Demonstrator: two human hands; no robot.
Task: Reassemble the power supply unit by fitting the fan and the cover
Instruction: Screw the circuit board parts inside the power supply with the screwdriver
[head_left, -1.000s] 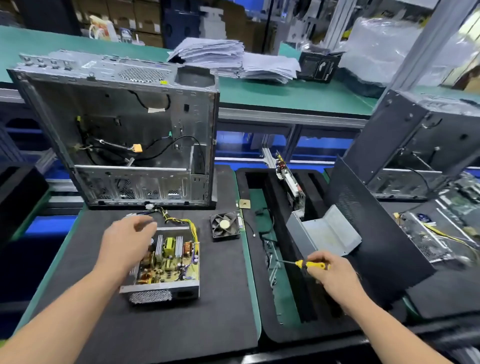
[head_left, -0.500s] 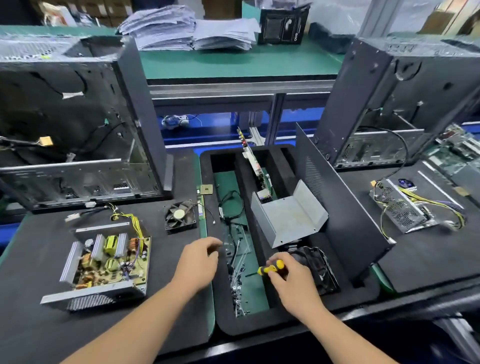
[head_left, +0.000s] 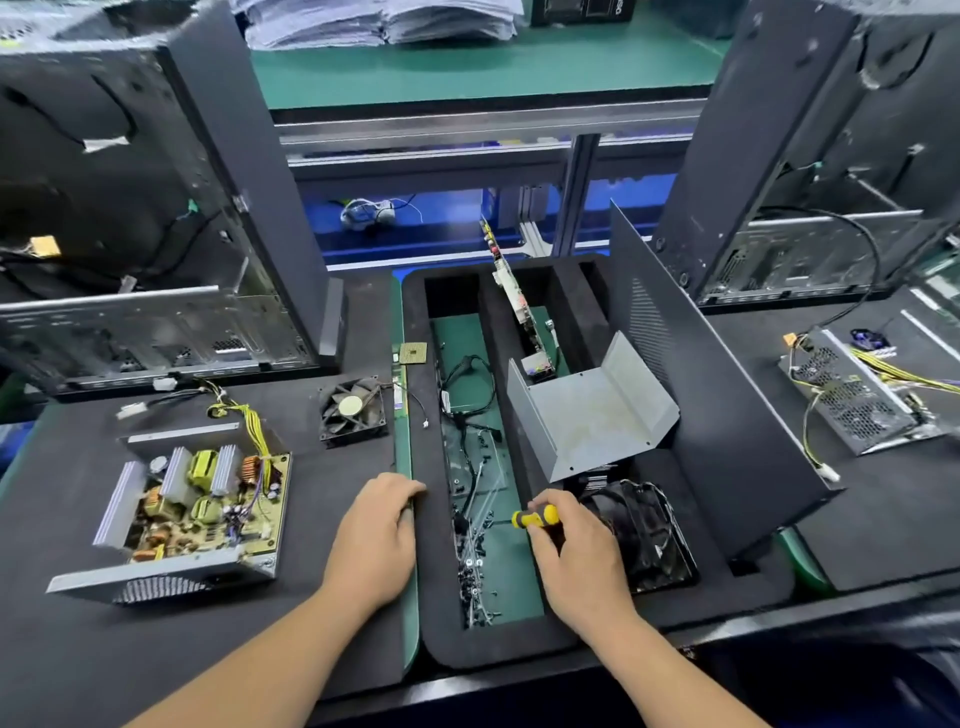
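On the near left of the worktop: power supply, cover off, board and heat sinks exposed, grilled end facing near, long axis running near to far, yellow cable bundle leaving its far end.
Just beyond it, to the right: fan, lying flat, hub up, apart from the supply.
Centre: black foam tray with long slots running near to far. Left slot: loose screws and black wires. Middle slot: circuit card standing on edge.
Centre right, over the tray: cover, grey bent sheet metal, open side up, tilted, resting on the foam.
Near right of tray: larger black fan in a recess.
Left hand: palm down, fingers relaxed, resting on the tray's left edge.
Right hand: gripping a screwdriver with yellow handle, tip pointing left towards the screws.
Far left and far right: open computer cases. Right: second power supply.
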